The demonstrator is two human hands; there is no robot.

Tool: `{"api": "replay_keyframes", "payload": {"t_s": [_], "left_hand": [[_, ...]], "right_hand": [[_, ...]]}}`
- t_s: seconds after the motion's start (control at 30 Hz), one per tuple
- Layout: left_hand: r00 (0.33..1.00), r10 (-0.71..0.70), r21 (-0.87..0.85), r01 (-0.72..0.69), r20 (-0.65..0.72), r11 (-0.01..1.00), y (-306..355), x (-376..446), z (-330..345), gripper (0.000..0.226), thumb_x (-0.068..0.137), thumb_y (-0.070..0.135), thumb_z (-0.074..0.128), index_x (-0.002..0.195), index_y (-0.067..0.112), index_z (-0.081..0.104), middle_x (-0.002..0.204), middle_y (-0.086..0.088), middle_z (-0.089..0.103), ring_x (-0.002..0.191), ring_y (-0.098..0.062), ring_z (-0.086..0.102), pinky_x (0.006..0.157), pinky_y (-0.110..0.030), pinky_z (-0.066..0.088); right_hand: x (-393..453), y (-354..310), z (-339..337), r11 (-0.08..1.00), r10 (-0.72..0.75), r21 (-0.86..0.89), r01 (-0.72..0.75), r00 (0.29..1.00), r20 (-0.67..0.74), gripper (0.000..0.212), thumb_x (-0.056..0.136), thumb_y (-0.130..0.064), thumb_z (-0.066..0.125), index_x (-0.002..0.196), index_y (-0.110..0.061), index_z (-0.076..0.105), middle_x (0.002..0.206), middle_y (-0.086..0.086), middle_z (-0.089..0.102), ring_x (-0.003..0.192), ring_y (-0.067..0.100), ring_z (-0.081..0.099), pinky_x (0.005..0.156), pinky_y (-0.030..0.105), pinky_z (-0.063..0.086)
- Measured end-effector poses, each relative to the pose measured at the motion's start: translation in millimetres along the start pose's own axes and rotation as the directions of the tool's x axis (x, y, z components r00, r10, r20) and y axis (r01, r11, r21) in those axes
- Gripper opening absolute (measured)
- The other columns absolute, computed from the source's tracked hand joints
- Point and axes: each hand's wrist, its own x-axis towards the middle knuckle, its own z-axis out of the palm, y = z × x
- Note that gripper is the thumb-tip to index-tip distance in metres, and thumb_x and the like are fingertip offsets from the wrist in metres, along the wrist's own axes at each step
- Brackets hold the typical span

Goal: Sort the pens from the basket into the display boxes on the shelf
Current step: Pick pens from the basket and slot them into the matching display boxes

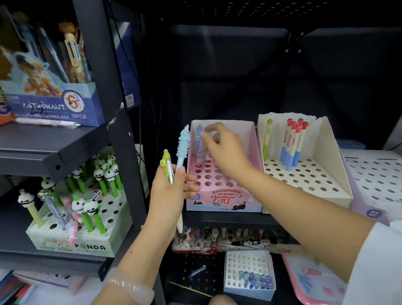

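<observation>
At frame centre, my right hand point(221, 148) apparently pinches a blue pen point(199, 138) in the pink box point(224, 198); my left hand point(172, 192) grips two pens point(175, 168).

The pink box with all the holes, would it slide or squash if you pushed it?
The pink box looks like thin cardboard, so its walls would probably bend. It holds only a blue pen or so, so it is likely light and may slide on the smooth dark shelf.
</observation>
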Motion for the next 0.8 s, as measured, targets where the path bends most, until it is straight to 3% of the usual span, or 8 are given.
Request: {"api": "replay_keyframes", "payload": {"t_s": [0.1,0.17,0.33,0.43,0.57,0.7,0.8], "left_hand": [[0.999,0.008,0.014,-0.008,0.047,1.0,7,-1,15,0.009,0.098,0.018,0.042,0.097,0.017,0.051,0.074,-0.005,0.062,0.054,-0.009,0.061,0.054,-0.021,0.053],[0.997,0.004,0.008,-0.004,0.076,1.0,10,-4,29,0.012,0.098,0.019,0.043,0.105,0.018,0.052,0.069,-0.002,0.062,0.052,-0.01,0.061,0.051,-0.021,0.052],[0.986,-0.029,0.068,0.018,0.165,0.998,14,-16,67,0.014,0.098,0.033,0.039,0.102,0.026,0.05,0.063,0.0,0.065,0.036,-0.01,0.048,0.036,-0.02,0.04],[0.977,-0.079,0.133,0.053,0.197,0.99,14,-22,97,0.011,0.096,0.038,0.042,0.093,0.03,0.048,0.063,0.0,0.059,0.032,-0.005,0.039,0.034,-0.017,0.031],[0.934,-0.187,0.067,0.174,0.304,0.982,20,-26,143,0.008,0.096,0.03,0.042,0.09,0.025,0.044,0.07,-0.002,0.053,0.039,-0.007,0.04,0.038,-0.021,0.031],[0.907,-0.22,0.016,0.23,0.36,0.973,20,-28,186,0.013,0.095,0.014,0.035,0.09,0.013,0.047,0.076,-0.005,0.055,0.05,-0.011,0.043,0.049,-0.024,0.035],[0.919,-0.185,0.056,0.177,0.347,0.983,13,-27,207,0.016,0.095,0.007,0.038,0.098,0.01,0.053,0.082,-0.004,0.057,0.058,-0.012,0.048,0.055,-0.024,0.041]], "right_hand": [[-12,-11,-15,0.934,0.062,0.325,-0.147,0.964,0.257,0.021,0.094,-0.035,0.049,0.084,-0.023,0.063,0.072,-0.007,0.065,0.062,-0.001,0.061,0.059,0.018,0.051],[-18,-13,-27,0.899,0.048,0.404,-0.17,0.954,0.294,0.021,0.094,-0.029,0.052,0.079,-0.019,0.063,0.071,-0.005,0.064,0.059,-0.002,0.06,0.06,0.015,0.051],[-26,-2,-77,0.829,0.165,0.516,-0.214,0.976,0.141,0.02,0.099,-0.024,0.042,0.087,-0.014,0.054,0.076,0.002,0.062,0.061,0.006,0.062,0.057,0.016,0.052],[-29,15,-122,0.857,0.23,0.472,-0.207,0.973,0.009,0.022,0.1,-0.026,0.039,0.088,-0.015,0.053,0.072,0.001,0.06,0.054,0.003,0.06,0.052,0.015,0.05],[-34,48,-187,0.913,0.276,0.36,-0.192,0.94,-0.201,0.025,0.099,-0.028,0.042,0.095,-0.007,0.055,0.07,-0.001,0.062,0.05,0.0,0.059,0.048,0.014,0.047],[-35,88,-239,0.938,0.311,0.265,-0.222,0.877,-0.366,0.021,0.097,-0.028,0.046,0.1,-0.009,0.053,0.081,0.011,0.066,0.065,0.015,0.065,0.061,0.022,0.055],[-31,114,-262,0.955,0.29,0.195,-0.225,0.85,-0.44,0.015,0.096,-0.024,0.049,0.099,-0.009,0.049,0.076,0.004,0.064,0.073,0.02,0.066,0.072,0.033,0.057]]}}
